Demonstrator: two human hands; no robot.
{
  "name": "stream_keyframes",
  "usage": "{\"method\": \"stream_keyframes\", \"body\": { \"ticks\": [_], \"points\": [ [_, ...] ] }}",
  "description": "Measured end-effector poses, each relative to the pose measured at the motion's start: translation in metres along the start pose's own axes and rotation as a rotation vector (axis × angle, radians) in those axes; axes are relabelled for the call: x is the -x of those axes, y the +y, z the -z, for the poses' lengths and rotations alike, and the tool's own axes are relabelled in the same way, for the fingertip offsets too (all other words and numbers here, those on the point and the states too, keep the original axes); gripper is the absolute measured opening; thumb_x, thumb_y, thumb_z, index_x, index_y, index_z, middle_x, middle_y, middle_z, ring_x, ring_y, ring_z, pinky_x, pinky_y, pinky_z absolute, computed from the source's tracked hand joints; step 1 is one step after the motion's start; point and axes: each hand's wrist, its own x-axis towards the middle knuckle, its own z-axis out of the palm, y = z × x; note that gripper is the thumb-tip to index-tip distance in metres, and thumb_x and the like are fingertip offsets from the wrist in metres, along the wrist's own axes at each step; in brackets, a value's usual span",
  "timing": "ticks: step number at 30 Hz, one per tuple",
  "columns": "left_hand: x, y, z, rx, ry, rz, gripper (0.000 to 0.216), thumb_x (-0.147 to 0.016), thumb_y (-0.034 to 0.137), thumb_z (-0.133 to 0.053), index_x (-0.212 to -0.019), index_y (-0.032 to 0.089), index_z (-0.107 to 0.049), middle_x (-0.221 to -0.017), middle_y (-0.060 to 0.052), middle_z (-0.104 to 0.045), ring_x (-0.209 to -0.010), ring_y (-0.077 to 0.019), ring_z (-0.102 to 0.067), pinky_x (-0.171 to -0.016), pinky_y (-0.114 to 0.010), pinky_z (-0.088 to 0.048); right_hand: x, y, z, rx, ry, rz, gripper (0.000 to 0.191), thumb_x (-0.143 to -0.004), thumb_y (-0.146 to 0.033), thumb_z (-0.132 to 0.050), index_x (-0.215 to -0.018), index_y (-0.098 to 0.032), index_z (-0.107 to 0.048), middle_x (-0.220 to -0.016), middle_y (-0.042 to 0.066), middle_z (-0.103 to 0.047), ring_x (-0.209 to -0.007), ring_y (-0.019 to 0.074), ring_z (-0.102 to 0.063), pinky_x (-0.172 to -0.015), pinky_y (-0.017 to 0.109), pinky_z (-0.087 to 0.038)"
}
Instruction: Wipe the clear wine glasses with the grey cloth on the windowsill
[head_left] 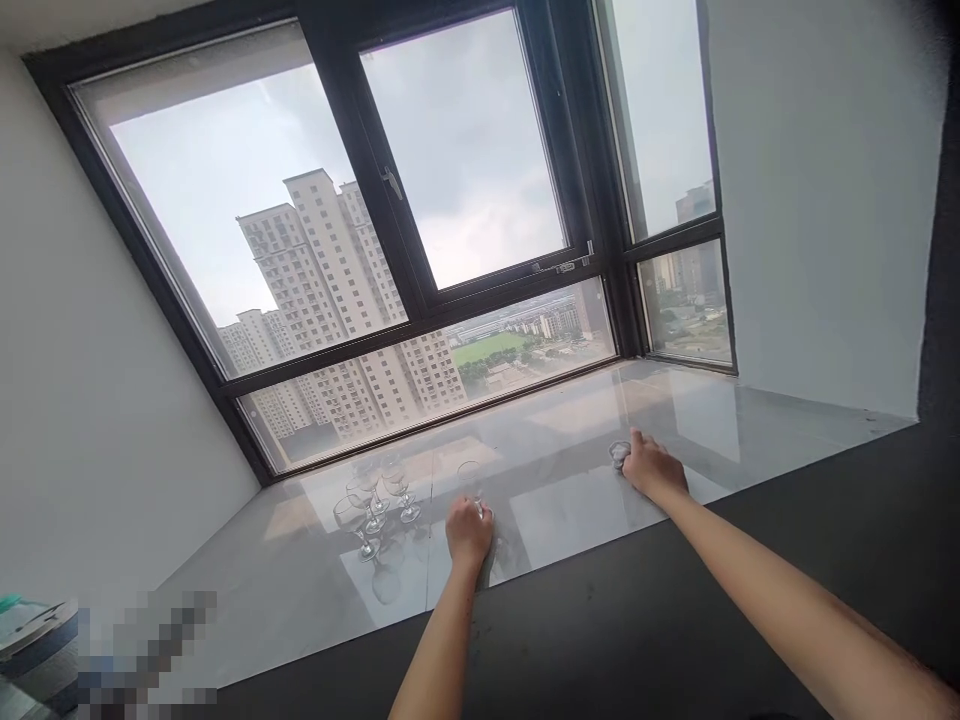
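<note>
My left hand (469,530) is closed around the stem of a clear wine glass (469,470), low over the glossy grey window sill (300,590). The bowl shows faintly above my fingers; my hand hides most of the rest. Farther right, my right hand (654,468) has its fingers closed at a small, pale, shiny thing (619,453) at the sill's surface, whose kind I cannot make out. Left of my left hand, several stemmed wine glasses (365,515) stand upright in a close group, their reflections showing in the sill.
A dark-framed window (420,320) rises behind the sill, with a handle (392,183) on one pane. White walls bound it on both sides. The sill's front edge drops to a dark grey face (570,640). At lower left, part of the view is pixelated.
</note>
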Motion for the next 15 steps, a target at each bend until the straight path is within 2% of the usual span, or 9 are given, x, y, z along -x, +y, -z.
{"method": "stream_keyframes", "body": {
  "ticks": [15],
  "points": [
    [0.0000,-0.0002,-0.0005,-0.010,-0.012,-0.015,0.035,-0.093,0.034,-0.044,-0.082,0.012,-0.070,-0.095,-0.013,-0.065,-0.090,-0.0225,-0.061,-0.074,-0.030,-0.039,0.0003,-0.0016,0.0002,0.014,0.018,-0.015,0.048,-0.096,-0.023,-0.027,-0.140,-0.009,-0.039,-0.124,0.021,-0.056,-0.113,0.0326,-0.056,-0.079,0.038,-0.046]
  ]
}}
